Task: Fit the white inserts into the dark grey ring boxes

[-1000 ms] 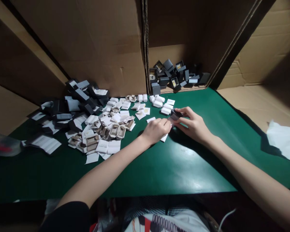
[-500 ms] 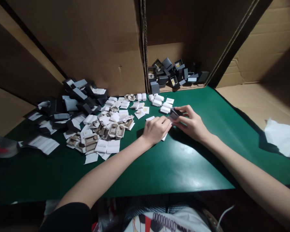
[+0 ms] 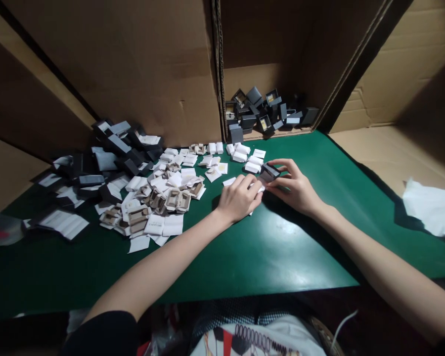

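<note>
A small black box (image 3: 269, 172) is pinched between the thumb and fingers of my right hand (image 3: 294, 187), tilted above the green table. My left hand (image 3: 238, 199) is curled close on its left, fingertips closed on a small white paper piece (image 3: 261, 187) at the box's lower edge. Whether that piece is joined to the box I cannot tell. Partly beneath my left hand, another white piece (image 3: 229, 182) lies on the table. Just beyond the hands sit several folded white inserts (image 3: 253, 164).
Left of my hands spreads a heap of white and brown card inserts (image 3: 155, 198). Behind it is a pile of black boxes (image 3: 114, 148). More black boxes (image 3: 259, 111) stand in an open cardboard carton (image 3: 274, 79). A white sheet (image 3: 432, 207) lies at the right.
Both hands stay at nearly the same spot. The black box is a little more exposed, and the left fingers have shifted slightly against the white piece. The view has moved a little.
</note>
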A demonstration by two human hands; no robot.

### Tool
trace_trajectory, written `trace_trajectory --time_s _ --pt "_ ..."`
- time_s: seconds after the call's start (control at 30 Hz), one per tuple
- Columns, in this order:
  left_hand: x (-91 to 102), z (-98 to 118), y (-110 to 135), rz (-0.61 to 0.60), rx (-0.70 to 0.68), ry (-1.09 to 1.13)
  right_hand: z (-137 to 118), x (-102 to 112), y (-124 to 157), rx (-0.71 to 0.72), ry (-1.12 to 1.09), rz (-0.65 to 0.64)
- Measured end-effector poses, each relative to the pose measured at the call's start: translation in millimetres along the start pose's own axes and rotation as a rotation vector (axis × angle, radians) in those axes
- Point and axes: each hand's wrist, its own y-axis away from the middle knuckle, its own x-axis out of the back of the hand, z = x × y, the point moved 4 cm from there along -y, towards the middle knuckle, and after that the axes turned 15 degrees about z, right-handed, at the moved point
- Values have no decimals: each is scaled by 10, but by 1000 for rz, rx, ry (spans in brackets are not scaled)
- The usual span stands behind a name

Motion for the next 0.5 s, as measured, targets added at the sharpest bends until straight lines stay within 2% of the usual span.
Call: trace_trajectory --time_s 0.27,0.5 --pt "-13 -12 15 -28 75 29 -25 -15 -17 11 37 23" --pt "-20 168 48 -140 -44 59 66 9 2 -54 98 15"
